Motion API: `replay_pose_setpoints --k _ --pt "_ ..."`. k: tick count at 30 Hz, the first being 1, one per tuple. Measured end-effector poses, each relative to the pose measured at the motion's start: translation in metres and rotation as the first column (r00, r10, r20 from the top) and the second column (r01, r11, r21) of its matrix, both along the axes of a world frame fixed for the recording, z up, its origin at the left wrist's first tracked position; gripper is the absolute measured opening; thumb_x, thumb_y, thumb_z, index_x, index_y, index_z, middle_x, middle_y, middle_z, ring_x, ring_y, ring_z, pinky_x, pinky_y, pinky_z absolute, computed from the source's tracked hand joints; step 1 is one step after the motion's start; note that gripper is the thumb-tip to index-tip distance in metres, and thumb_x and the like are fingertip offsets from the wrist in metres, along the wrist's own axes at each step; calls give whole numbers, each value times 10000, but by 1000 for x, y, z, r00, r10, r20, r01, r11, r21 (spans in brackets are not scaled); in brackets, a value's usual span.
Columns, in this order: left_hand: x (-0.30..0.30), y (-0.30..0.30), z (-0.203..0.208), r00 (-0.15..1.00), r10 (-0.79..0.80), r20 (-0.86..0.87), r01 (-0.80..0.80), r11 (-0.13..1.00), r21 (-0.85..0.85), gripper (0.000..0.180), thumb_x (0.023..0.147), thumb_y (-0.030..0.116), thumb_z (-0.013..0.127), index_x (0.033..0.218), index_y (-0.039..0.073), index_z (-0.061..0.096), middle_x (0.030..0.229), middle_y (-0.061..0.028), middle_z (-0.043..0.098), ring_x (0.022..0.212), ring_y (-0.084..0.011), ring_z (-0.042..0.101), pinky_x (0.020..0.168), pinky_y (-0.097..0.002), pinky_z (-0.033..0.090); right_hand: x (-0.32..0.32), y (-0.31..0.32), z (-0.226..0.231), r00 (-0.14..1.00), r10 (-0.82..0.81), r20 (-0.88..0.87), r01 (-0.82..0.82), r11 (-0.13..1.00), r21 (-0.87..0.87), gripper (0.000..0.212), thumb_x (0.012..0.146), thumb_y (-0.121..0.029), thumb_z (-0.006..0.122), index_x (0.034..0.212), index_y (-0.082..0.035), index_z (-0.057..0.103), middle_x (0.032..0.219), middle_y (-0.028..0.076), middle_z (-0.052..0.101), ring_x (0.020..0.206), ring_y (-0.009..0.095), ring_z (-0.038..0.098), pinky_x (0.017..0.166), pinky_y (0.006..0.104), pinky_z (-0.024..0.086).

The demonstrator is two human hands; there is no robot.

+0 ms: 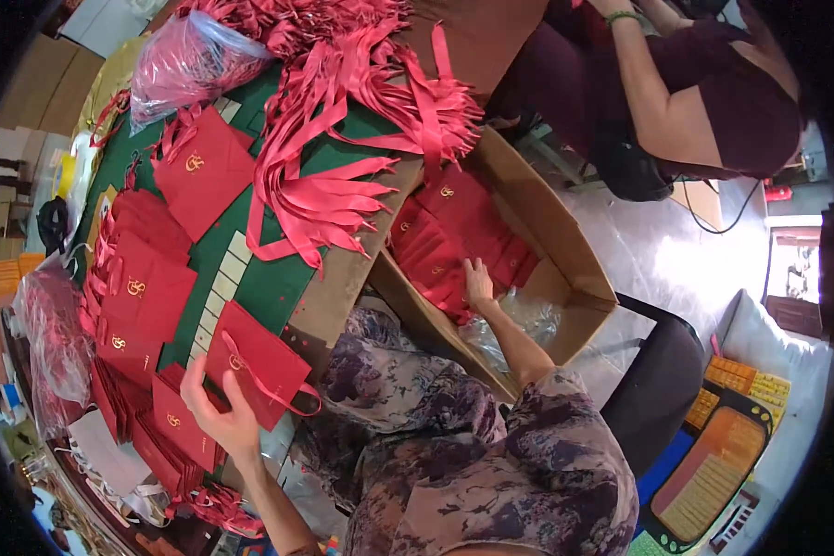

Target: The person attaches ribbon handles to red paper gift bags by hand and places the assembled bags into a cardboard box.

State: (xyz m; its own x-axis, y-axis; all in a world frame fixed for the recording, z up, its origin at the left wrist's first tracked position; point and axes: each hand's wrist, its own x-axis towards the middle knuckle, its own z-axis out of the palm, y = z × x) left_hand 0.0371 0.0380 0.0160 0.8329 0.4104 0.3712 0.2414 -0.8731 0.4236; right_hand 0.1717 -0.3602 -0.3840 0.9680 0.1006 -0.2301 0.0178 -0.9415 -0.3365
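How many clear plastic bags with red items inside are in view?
2. One plastic bag is at upper left, beside loose red ribbons; a second plastic bag is lower, left of the red paper bags. Others may be hidden.

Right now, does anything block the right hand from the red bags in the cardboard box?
Nothing visible does. The right hand is at the red bags, its fingertips against or just above them. The cardboard box is open-topped, and the clear plastic lies beside the forearm, not between.
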Motion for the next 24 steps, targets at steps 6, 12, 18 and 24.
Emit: replay_pose_setpoints --k 6,12,18,24 --pt "-33 -19 -2 999 39 -19 -40 998 -56 308 892 -4 633 1199 -14 610 1182 -159 628 1126 -306 590 1004 -400 440 28 3 3 978 156 -141 -183 961 -209 356 813 -57 623 1159 -103 552 1152 148 563 1063 342 600 823 430 568" --pt "-39 -14 -4 998 65 25 -62 993 -103 272 885 -7 627 1158 -11 625 1165 -155 630 1105 -300 596 991 -386 443 34 -25 47 998 33 55 -51 929 366 185 839 -36 612 1014 -75 568 964 170 579 936 362 599 803 463 510" --pt "-32 -13 -4 994 18 111 2 984 -177 262 873 -16 625 1135 -5 634 1131 -156 634 1010 -261 603 853 -341 485 29 -35 165 971 -219 96 136 835 534 164 923 -122 649 1061 -42 611 1038 161 641 1011 301 631 881 372 498" --pt "-28 -21 -1 972 11 235 68 942 -328 232 861 -12 650 1091 16 660 1104 -139 649 1014 -260 627 840 -329 512 0 -2 304 922 -349 166 83 598 797 125 1007 -73 518 1111 -6 541 1018 34 533 936 117 512 802 251 451"
